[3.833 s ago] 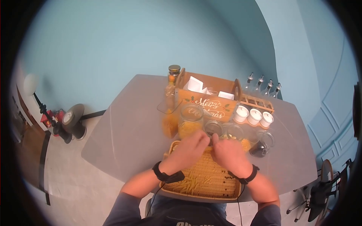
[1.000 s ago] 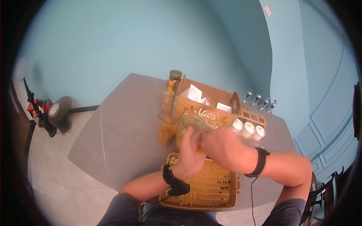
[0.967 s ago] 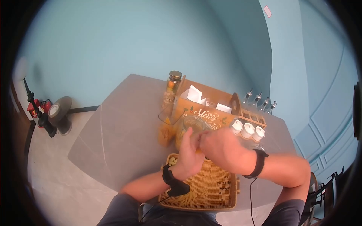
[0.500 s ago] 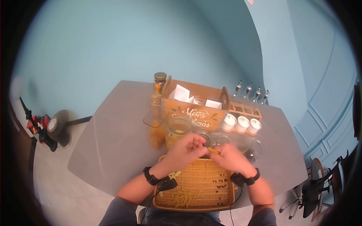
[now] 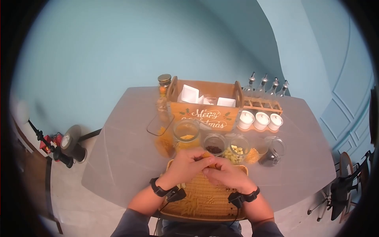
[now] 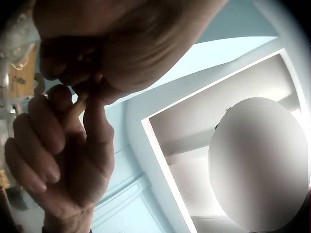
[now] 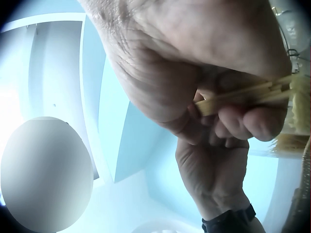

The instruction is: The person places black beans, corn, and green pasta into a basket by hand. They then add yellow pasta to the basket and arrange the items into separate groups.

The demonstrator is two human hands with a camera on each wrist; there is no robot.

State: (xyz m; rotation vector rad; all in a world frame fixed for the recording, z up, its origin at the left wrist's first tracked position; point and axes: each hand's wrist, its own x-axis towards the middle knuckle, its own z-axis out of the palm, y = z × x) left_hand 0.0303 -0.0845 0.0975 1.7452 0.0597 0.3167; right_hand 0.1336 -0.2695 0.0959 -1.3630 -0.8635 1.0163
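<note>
Both hands meet above the rear edge of a shallow wicker basket. In the right wrist view, the right hand holds several thin yellow pasta pieces between thumb and curled fingers. The left hand comes to it from the other side, its fingertips pinching at the end of a pasta piece in the left wrist view. In the head view, the right hand lies just below the left fingers. Pale pasta pieces and a few small dark bits lie in the basket, partly hidden by the forearms.
Behind the hands stand a large glass jar with yellow pasta, a jar of dark bits, a jar of pale green pieces and a dark-filled jar. Farther back are a wooden crate, white lidded pots and pourer bottles.
A second ago the hands were joined before the large jar; they then parted slightly, with yellow pasta in the right. Now they are together again, and the jars behind show more.
</note>
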